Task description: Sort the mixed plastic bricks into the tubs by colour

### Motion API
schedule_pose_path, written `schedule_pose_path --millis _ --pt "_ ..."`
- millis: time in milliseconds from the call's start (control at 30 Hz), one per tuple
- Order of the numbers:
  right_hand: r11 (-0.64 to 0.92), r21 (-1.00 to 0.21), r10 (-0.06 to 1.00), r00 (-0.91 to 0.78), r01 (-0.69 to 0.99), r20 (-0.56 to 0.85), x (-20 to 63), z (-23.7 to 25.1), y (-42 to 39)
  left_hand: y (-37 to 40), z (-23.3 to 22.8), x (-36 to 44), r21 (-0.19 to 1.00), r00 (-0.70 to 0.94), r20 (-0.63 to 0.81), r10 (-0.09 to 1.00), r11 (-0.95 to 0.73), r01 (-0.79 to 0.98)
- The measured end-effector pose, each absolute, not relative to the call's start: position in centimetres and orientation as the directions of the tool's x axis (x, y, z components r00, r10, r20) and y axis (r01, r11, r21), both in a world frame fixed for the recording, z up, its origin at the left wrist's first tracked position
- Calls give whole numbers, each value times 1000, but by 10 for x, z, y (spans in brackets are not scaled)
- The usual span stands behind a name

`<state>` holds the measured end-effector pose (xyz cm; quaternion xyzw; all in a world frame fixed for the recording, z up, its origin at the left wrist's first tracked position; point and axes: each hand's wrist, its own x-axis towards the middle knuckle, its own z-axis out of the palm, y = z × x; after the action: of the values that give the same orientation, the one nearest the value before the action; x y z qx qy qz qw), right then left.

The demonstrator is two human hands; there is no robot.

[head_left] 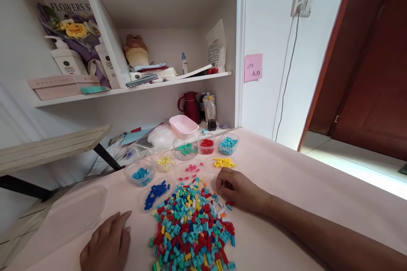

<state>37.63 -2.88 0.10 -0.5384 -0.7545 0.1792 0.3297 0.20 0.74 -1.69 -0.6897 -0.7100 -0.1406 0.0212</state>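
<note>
Bricks: a loose heap of small mixed-colour bricks is spread on the pale pink table, between the two hands and just in front of the sorting tubs.
Right hand: the right hand is set at the heap's far right edge, fingers curled down and pinched narrowly; whether a brick is held under them cannot be told.
Left hand: the left hand is laid flat and relaxed on the table, left of the heap, holding nothing.
Sorted tubs: clear tubs are arranged in an arc beyond the heap, with dark blue, light blue, yellow, green, red and turquoise pieces; yellow and pink lots are kept nearer the heap.
Lid: a clear lid is left beside the left hand.
Doing it well: one colour is best picked at a time from the heap's edge, with a fingertip pinch, so that the pile is not scattered; each piece is best dropped fully inside its matching tub, the two yellows being kept apart only if they differ.
Writing: "FLOWERS S" is read on the bouquet wrap on the shelf.
Note: a pink sticky note on the wall carries handwriting too unclear to read with certainty.
Other labels: print on the white pouch and pump bottles is too small to read.
</note>
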Motion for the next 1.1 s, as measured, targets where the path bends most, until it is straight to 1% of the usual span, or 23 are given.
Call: schedule_pose_path --millis 100,200,300,600,800,933,1100 --pt "389 -609 917 -229 691 326 378 -1 -28 3 -15 7 160 -58 244 968 19 987" --pt "441 -549 896 -306 710 323 379 -3 -29 1 -14 10 155 -48 276 960 5 988" --pt "471 -504 881 -356 724 312 380 -5 -29 1 -13 10 155 -54 272 961 12 988" --pt "436 -542 900 -334 718 281 383 -4 -27 0 -12 11 151 -42 266 963 2 989" --pt "442 -548 897 -335 711 288 383 -4 -27 7 -12 5 153 -61 162 985 36 988" --pt "429 -550 903 -329 716 276 382 -3 -29 6 -15 5 143 -49 217 975 18 990" --pt "420 -537 907 -320 732 273 381 -3 -29 4 -15 7 132 -41 240 970 9 991"
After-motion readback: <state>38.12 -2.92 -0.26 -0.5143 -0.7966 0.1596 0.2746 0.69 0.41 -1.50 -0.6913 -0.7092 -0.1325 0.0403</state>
